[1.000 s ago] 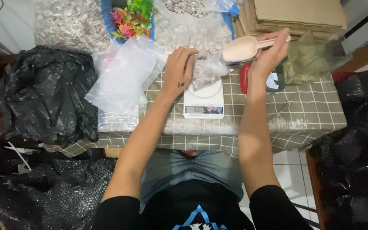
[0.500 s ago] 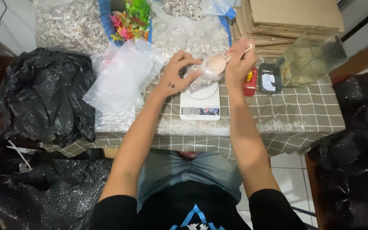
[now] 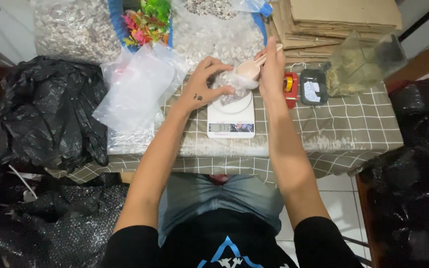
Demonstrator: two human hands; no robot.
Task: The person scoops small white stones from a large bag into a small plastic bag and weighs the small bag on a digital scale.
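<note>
A white kitchen scale (image 3: 231,121) stands on the checked tablecloth (image 3: 323,129). On its round pan sits a small clear plastic bag (image 3: 230,84) with pale gravel in it. My left hand (image 3: 205,82) grips the bag's mouth and holds it apart. My right hand (image 3: 272,67) holds a pale plastic scoop (image 3: 250,69), tipped at the bag's opening.
Big clear sacks of pale gravel (image 3: 70,30) lie at the back, beside colourful plastic plants (image 3: 147,22). Loose clear bags (image 3: 137,92) lie left of the scale. A red tape measure (image 3: 290,87), a dark box (image 3: 314,90), a clear container (image 3: 361,64), stacked cardboard (image 3: 338,22), black bags (image 3: 45,114).
My right hand has brought the scoop down from the cardboard stack to the bag's mouth over the scale. My left hand has closed on the bag.
</note>
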